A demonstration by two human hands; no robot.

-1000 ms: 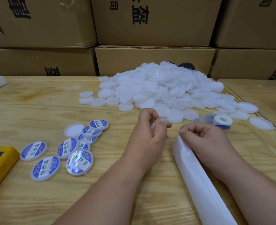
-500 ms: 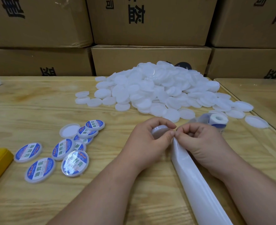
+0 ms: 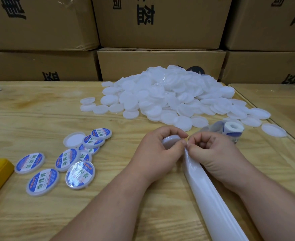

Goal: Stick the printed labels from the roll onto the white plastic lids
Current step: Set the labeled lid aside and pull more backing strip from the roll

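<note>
While pinched, lid [image 3: 171,140] between hands.

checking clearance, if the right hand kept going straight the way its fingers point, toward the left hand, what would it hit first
The left hand: the right hand has its fingertips already at the left thumb, pinching the backing strip. Just beyond is the white lid in the left grip.

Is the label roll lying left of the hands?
No, the label roll lies just beyond the right hand, by the plain lid pile.
</note>
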